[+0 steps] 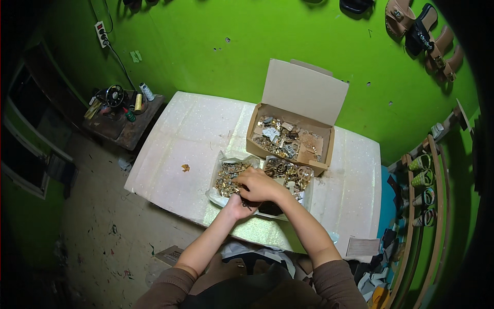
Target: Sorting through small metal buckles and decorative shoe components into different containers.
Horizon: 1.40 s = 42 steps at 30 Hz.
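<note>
My left hand (237, 207) is cupped, palm up, at the near edge of a plastic-lined container (211, 194) of small gold and silver metal fittings (226, 179). Some small dark pieces (249, 204) lie in its palm, their kind too small to make out. Just above it, my right hand (260, 184) reaches across with bent fingers, thumb and forefinger apart. I see nothing held between them, though part of its fingertips is hidden. Beside it, a second container (309, 198) holds larger buckle-like metal rings and fittings (288, 172).
An open cardboard box (329, 149) with mixed hardware stands behind the containers on the pale, glittery table (170, 134). To the left is a small table with a sewing machine (114, 96) and thread spools (147, 92). A wooden rack (409, 206) with shoe uppers stands at right.
</note>
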Tool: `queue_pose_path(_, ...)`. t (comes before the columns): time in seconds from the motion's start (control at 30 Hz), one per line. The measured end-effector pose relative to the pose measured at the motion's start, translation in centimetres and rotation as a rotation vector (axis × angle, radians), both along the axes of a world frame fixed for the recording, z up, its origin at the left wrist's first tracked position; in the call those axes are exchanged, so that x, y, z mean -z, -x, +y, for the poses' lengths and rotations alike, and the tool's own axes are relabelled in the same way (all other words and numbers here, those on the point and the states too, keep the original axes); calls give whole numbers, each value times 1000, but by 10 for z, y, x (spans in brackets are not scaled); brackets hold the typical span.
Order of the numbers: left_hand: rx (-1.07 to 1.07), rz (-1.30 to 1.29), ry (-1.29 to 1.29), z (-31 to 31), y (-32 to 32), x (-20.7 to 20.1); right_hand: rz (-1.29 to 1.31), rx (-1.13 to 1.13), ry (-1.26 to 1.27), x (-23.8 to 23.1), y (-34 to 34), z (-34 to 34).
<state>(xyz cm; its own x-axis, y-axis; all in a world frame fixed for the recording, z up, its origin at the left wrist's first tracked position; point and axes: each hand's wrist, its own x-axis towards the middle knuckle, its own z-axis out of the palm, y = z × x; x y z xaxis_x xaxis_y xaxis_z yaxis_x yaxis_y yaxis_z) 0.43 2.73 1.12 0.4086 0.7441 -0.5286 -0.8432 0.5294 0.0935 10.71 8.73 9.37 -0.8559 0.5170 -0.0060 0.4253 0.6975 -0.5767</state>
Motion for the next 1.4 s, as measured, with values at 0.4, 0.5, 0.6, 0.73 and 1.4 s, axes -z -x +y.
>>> queue_pose_path(0.4,64,-106,-64,9,53,17,89,27,259,-4,40,18)
queue_pose_path(0.5,87,-43,-87,16,66,11,197,90,362,-6,43,18)
queue_pose_path(0.6,115,-132,-177,19,75,1,378,140,440,-2,44,19)
queue_pose_path(0.73,63,-71,-72,24,77,-10,504,349,774,2,39,18)
queue_pose_path(1.4,35,21,-11,38,66,17,334,857,28,40,52,-31)
